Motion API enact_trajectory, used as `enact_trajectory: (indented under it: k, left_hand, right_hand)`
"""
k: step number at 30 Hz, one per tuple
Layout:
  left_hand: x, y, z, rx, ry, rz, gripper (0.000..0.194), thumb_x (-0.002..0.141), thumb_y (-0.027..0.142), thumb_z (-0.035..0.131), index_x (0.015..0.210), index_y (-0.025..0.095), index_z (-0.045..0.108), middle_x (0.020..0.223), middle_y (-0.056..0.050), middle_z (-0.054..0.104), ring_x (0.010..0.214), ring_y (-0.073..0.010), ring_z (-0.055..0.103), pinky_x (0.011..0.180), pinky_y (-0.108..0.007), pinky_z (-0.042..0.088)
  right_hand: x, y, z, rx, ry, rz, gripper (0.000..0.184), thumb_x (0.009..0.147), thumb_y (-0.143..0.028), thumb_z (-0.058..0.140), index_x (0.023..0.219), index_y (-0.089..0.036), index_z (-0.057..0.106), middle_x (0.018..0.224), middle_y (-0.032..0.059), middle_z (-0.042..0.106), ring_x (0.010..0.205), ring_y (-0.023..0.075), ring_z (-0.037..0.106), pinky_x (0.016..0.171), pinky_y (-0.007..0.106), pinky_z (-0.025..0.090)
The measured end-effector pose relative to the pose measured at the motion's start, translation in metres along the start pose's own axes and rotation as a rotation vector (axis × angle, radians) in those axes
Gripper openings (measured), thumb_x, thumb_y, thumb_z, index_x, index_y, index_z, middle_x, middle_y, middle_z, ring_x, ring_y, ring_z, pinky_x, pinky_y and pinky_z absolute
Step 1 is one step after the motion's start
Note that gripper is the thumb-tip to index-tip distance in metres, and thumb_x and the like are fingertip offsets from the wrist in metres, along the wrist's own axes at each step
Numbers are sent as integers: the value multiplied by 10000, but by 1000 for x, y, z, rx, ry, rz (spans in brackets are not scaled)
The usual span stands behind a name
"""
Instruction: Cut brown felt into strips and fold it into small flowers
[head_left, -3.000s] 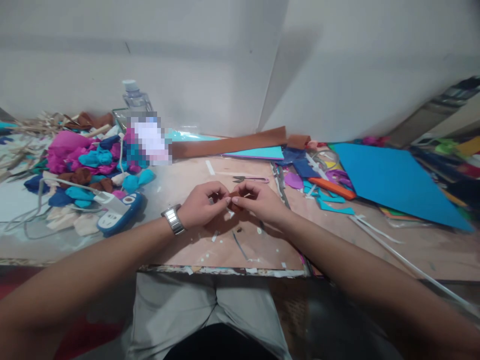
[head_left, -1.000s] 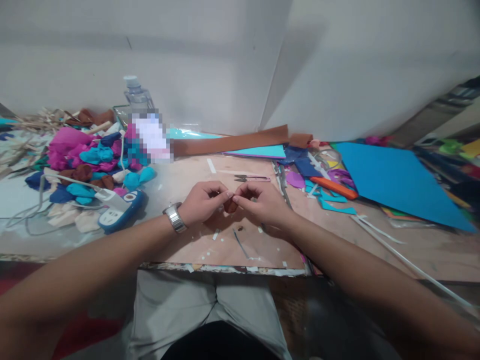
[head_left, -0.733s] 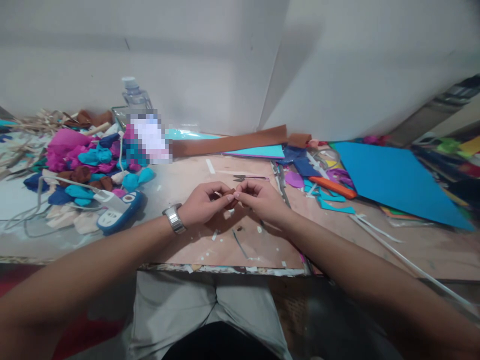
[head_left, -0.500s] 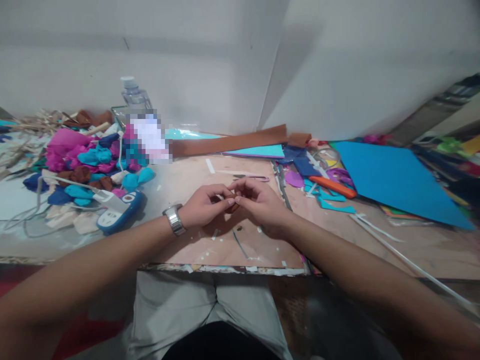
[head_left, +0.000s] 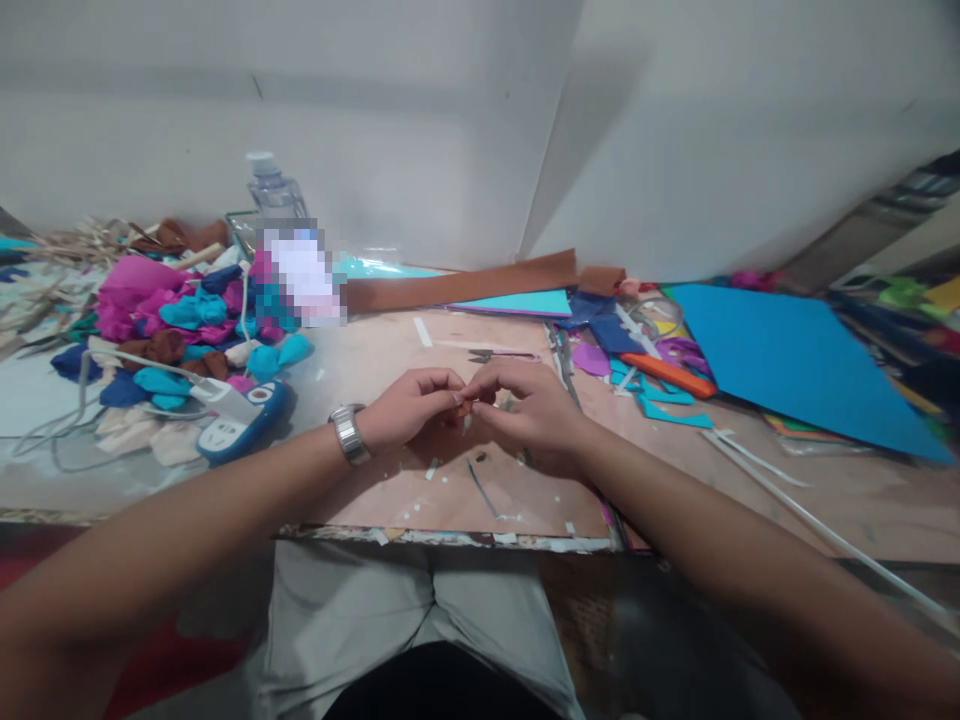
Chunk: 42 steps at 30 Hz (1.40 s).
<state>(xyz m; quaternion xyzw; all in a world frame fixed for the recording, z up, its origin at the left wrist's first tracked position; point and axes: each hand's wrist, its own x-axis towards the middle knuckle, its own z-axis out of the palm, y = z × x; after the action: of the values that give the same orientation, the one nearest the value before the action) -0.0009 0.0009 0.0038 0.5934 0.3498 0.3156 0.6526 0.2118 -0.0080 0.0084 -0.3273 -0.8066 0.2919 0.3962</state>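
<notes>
A small brown crumpled piece of crepe paper [head_left: 455,412] is pinched between my two hands, above the middle of the table. My left hand [head_left: 411,408], with a metal watch [head_left: 349,434] on its wrist, grips it from the left, thumb against fingers. From the right, my right hand [head_left: 529,405] holds the same piece between thumb and fingertips. The fingers hide part of the paper. Just beyond the hands lie small thread snips [head_left: 504,356], and a long brown paper strip [head_left: 465,280] stretches along the back of the table.
Left is a heap of pink, blue and brown paper bundles [head_left: 199,310], with a blue-and-white power socket [head_left: 244,420] and cable. A clear bottle [head_left: 274,190] stands behind. At right are an orange utility knife [head_left: 667,375], a blue sheet [head_left: 802,360] and a thin white stick [head_left: 817,520].
The fingers have shifted around the brown paper, and more of it shows beneath the left fingers. My right fingers now lie lower and flatter. Both hands stay in nearly the same place.
</notes>
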Motion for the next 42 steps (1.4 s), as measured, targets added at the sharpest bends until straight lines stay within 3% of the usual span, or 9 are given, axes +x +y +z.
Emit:
enact_trajectory:
  k: [6, 12, 15, 20, 26, 32, 42]
  left_hand:
    - [1, -3, -1, -58, -12, -54, 248, 812, 371, 768, 826, 166, 629, 665, 9, 627, 538, -106, 607, 520, -208, 454]
    - [0, -4, -2, -40, -3, -42, 291, 894, 434, 700, 860, 156, 618, 724, 11, 628, 460, -70, 565, 446, -183, 411]
    - [-1, -3, -1, 8, -6, 23, 327, 896, 466, 732, 969, 162, 637, 771, -1, 666, 526, -93, 616, 495, -196, 468]
    - [-1, -6, -1, 98, 17, 176, 425, 841, 419, 827, 1143, 172, 657, 953, -61, 745, 778, -161, 708, 715, -276, 585]
    - [1, -8, -3, 171, 97, 322, 362, 819, 366, 860, 1084, 163, 719, 958, -69, 746, 808, -154, 678, 737, -265, 553]
    - [2, -5, -3, 180, 159, 420, 285, 797, 340, 879, 983, 160, 757, 1041, -96, 778, 962, -197, 721, 895, -313, 573]
    - [4, -7, -3, 129, 208, 458, 284, 795, 331, 884, 986, 164, 757, 1016, -92, 794, 937, -196, 742, 863, -318, 600]
  right_hand:
    - [1, 7, -3, -32, -23, -145, 73, 903, -230, 754, 954, -246, 803, 902, 45, 737, 796, 179, 665, 763, 331, 534]
    - [2, 14, 1, -63, 55, -219, 46, 905, -251, 793, 878, -216, 808, 865, 46, 742, 769, 162, 685, 724, 299, 536]
    - [3, 12, 0, -74, 75, -198, 49, 890, -236, 803, 853, -204, 796, 849, 44, 746, 756, 162, 689, 718, 296, 544]
    - [4, 7, -1, -71, 114, -89, 63, 842, -151, 804, 820, -206, 786, 794, 21, 752, 714, 154, 681, 702, 282, 533]
    - [3, 3, 0, -17, 146, -3, 54, 831, -190, 833, 800, -196, 788, 789, 26, 760, 731, 160, 686, 714, 284, 519]
    - [4, -1, 0, 51, 160, 5, 56, 842, -228, 835, 813, -203, 795, 803, 32, 768, 737, 164, 692, 708, 289, 528]
    - [3, 2, 6, 111, 203, 30, 28, 848, -226, 837, 854, -214, 812, 884, 51, 783, 832, 189, 720, 753, 318, 558]
